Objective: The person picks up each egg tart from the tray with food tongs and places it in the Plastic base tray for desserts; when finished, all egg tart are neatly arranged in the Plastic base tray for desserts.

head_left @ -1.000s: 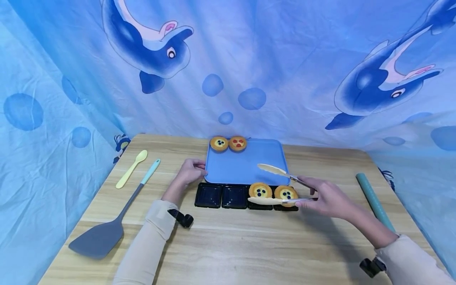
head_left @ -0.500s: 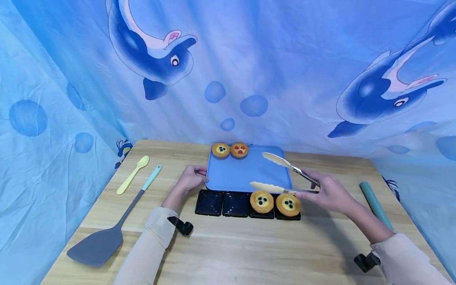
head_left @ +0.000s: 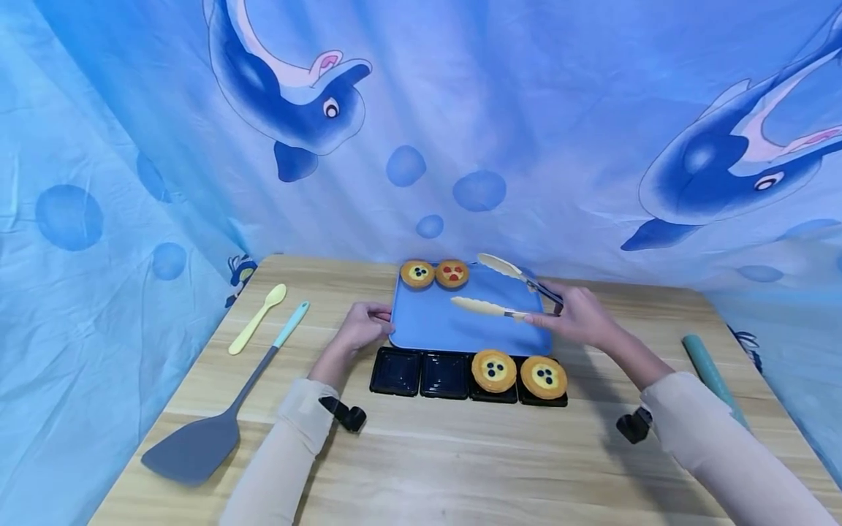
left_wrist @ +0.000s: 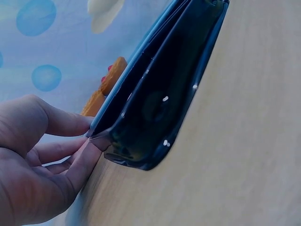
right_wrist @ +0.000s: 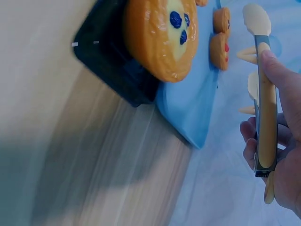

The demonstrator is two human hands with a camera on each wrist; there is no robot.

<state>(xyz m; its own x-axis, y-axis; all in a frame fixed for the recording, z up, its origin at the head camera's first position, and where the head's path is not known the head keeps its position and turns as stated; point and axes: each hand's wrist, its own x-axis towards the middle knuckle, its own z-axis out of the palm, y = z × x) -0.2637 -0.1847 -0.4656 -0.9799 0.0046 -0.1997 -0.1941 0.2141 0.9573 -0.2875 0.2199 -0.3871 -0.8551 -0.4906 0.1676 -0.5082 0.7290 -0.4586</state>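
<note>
A: What lies nearest on the table point(head_left: 427, 467)?

B: A grey spatula point(head_left: 200, 442) at the near left, its pale blue handle pointing to the far side. Well over to the right is a green rod point(head_left: 715, 381).

A: And in the middle?

B: A row of four black boxes point(head_left: 445, 375), side by side. The two on the right each hold a tart, the left one point(head_left: 494, 370) and the right one point(head_left: 544, 377) both topped with three dark berries.

A: What about the left hand point(head_left: 363, 326)?

B: It pinches the left edge of the blue tray point(head_left: 434, 325), thumb above and fingers below, by the near corner. A yellow spoon point(head_left: 256, 322) lies farther left, beside the spatula's handle.

A: Where is the tray?

B: Flat on the table, just on the far side of the boxes.

A: And the right hand point(head_left: 579, 315)?

B: Its fingers are curled round the tongs point(head_left: 480, 306). Their two cream tips stand apart above the tray.

A: Anything farther?

B: Two tarts side by side at the tray's far left corner, a dark-berry one point(head_left: 417, 274) and a red-topped one point(head_left: 452, 274). Beyond the table hangs a blue dolphin curtain point(head_left: 460, 109).
</note>
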